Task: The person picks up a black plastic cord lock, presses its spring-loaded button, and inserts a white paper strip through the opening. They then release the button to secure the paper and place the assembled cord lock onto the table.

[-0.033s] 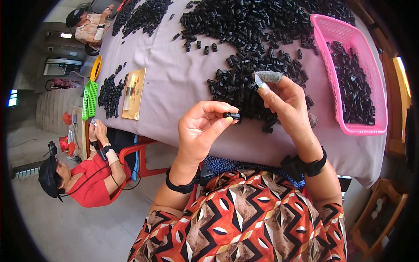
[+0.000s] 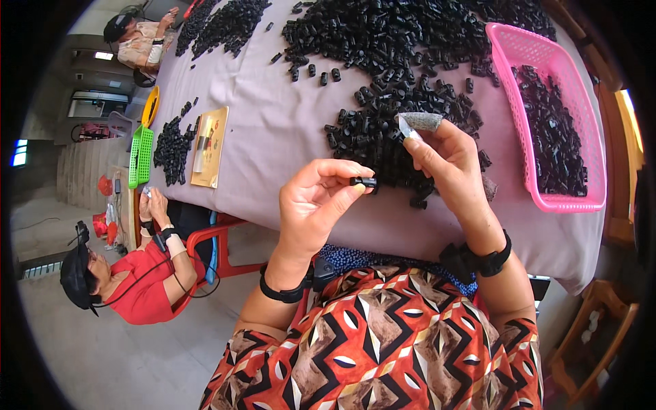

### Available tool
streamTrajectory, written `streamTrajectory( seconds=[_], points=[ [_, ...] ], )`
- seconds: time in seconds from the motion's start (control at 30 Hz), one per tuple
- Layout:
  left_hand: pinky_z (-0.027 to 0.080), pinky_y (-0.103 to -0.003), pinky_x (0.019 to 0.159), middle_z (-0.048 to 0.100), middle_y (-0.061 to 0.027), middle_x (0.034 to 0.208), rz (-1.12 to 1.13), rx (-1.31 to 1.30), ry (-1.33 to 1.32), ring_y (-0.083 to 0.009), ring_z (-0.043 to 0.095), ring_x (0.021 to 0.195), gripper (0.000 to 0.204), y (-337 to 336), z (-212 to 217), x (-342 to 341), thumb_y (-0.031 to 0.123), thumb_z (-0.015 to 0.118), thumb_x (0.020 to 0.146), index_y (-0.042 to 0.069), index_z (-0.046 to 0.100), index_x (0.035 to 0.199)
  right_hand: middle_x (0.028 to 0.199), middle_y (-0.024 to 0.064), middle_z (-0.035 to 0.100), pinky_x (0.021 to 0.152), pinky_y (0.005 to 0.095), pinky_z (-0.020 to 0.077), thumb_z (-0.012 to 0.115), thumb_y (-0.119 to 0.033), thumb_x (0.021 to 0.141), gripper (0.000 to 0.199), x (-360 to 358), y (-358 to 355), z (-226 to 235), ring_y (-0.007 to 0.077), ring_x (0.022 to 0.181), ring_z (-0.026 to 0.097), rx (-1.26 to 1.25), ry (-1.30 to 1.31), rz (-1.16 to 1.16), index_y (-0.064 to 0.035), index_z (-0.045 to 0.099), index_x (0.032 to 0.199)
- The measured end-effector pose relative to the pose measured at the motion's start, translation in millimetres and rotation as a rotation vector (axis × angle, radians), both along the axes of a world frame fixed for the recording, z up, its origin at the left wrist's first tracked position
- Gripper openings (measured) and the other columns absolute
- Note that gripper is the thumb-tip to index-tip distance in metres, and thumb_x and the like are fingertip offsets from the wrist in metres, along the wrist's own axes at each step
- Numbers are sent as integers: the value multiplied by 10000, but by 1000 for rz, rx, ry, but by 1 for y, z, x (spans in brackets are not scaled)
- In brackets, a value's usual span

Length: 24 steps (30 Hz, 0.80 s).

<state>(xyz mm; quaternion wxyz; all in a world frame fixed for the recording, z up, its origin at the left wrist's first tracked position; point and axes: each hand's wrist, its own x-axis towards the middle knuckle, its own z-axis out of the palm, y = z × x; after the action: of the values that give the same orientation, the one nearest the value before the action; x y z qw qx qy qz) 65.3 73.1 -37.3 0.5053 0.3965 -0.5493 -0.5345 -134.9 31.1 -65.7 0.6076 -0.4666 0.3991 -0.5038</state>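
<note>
Between the thumb and fingertips of my left hand (image 2: pixel 318 198) is a small black cylindrical plastic part (image 2: pixel 365 183), held roughly level. My right hand (image 2: pixel 447 160) pinches a small pale blade (image 2: pixel 408 128) between thumb and index finger; its tip points up and left. Grey cloth wraps (image 2: pixel 418 121) that index finger. The two hands are apart, and the blade does not touch the part. Just beyond them lies a heap of similar black parts (image 2: pixel 383 113), which my right hand partly covers.
A pink basket (image 2: pixel 529 164) of black parts stands at the right. A larger pile (image 2: pixel 403 34) spreads across the far table. Left are a flat tan packet (image 2: pixel 210 147), a green basket (image 2: pixel 141 154) and a yellow container (image 2: pixel 152 106). A person in red (image 2: pixel 147 287) sits left; another (image 2: pixel 140 41) sits farther off.
</note>
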Motion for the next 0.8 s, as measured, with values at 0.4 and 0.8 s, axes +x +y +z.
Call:
streamTrajectory(
  seconds=[0.4, 0.8],
  points=[
    [529, -246, 715, 649, -80, 917, 169, 173, 94, -122, 633, 791, 166, -8, -24, -1, 39, 560, 903, -8, 572, 1061, 1021, 35, 630, 802, 227, 470, 620, -73, 871, 284, 3, 7, 7, 74, 919, 569, 72, -126, 268, 21, 571, 1134],
    [532, -249, 674, 664, -111, 901, 12, 365, 66, -154, 655, 728, 151, -9, -22, -16, 83, 549, 920, 1, 553, 1046, 1010, 58, 632, 825, 250, 484, 619, -81, 870, 289, 9, 9, 0, 90, 904, 580, 0, -202, 281, 42, 565, 1126]
  ],
)
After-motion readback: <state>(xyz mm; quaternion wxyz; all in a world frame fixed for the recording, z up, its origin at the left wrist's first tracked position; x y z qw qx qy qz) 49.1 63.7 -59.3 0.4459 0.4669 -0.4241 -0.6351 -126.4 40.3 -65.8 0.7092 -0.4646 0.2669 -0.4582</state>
